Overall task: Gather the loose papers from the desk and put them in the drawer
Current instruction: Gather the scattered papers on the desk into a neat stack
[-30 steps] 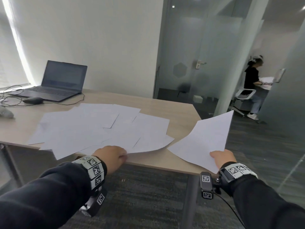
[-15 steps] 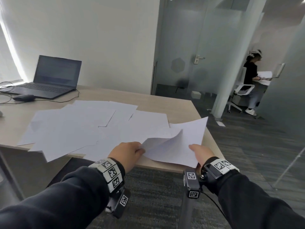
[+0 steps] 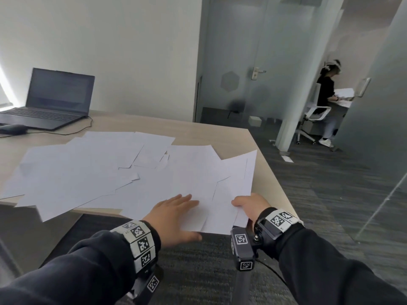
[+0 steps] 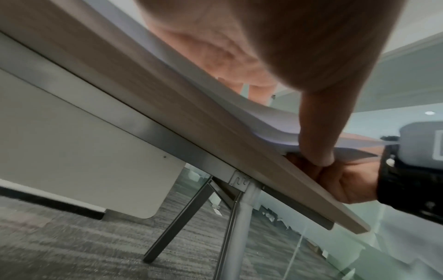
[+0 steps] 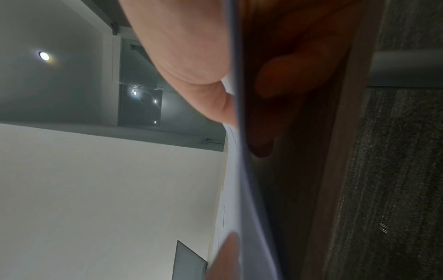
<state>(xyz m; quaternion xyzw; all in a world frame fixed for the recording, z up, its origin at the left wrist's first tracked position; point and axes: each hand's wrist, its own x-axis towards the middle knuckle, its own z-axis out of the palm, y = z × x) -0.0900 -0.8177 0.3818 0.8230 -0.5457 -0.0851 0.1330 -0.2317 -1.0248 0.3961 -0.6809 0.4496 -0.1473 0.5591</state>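
Observation:
Several white papers lie spread and overlapping on the light wooden desk. At the near right corner a small stack of sheets overhangs the desk edge. My right hand pinches this stack at its near right edge, thumb on top and fingers underneath. My left hand lies flat on the same stack with straight fingers, its thumb against the near paper edge beside the right hand. No drawer is in view.
An open laptop, a mouse and a cable sit at the far left of the desk. A metal desk leg stands below the edge on grey carpet. Glass partitions and another person are to the right.
My right hand has carried its sheets from beyond the desk's right side leftward onto the pile. My left hand has shifted right from the paper edge and now lies flat on the stack.

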